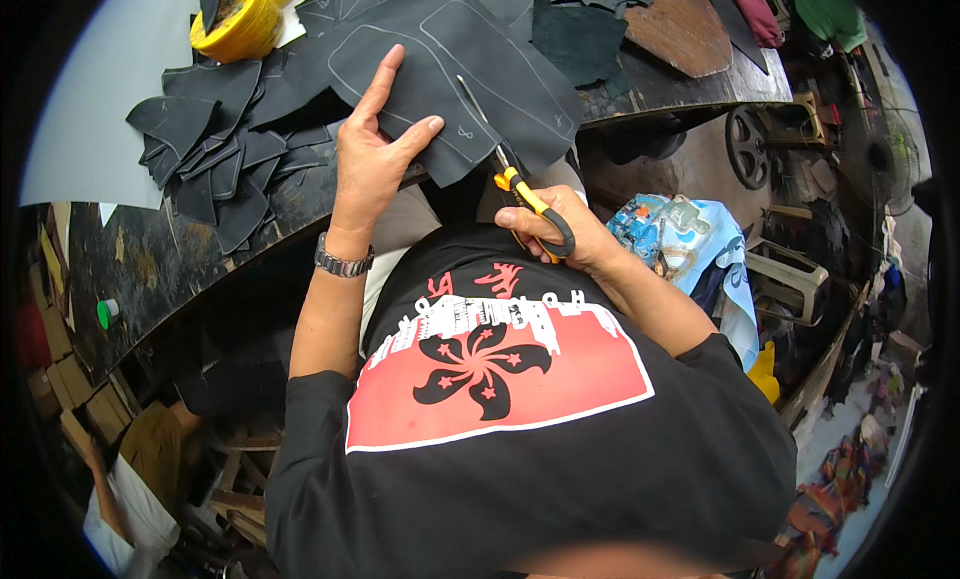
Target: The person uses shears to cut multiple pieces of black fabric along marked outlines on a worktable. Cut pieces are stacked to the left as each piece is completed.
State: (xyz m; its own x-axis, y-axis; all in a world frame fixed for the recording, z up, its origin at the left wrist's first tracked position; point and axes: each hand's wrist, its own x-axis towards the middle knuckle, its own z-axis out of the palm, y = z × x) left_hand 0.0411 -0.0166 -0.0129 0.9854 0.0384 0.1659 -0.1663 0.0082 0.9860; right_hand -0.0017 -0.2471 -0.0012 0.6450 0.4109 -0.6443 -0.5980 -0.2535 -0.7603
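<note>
A black sheet of leather-like material (400,89), marked with pale shape outlines, reaches over the table's near edge. My left hand (375,154) holds its near left side, thumb and index finger spread on top; the other fingers are mostly hidden. In my right hand (570,224) are scissors (522,187) with yellow and black handles, fingers wrapped round the grips. The blades meet the sheet's near edge beside a drawn outline, one blade lying over the surface. Left of the sheet, several cut black pieces (215,179) lie in a loose pile.
The dark worn table (150,249) runs across the front. A yellow tub (238,21) stands at the back left, and a green-topped spool (107,313) near the left edge. A brown board (680,24) lies back right. Blue patterned cloth (690,244) is beside my right arm.
</note>
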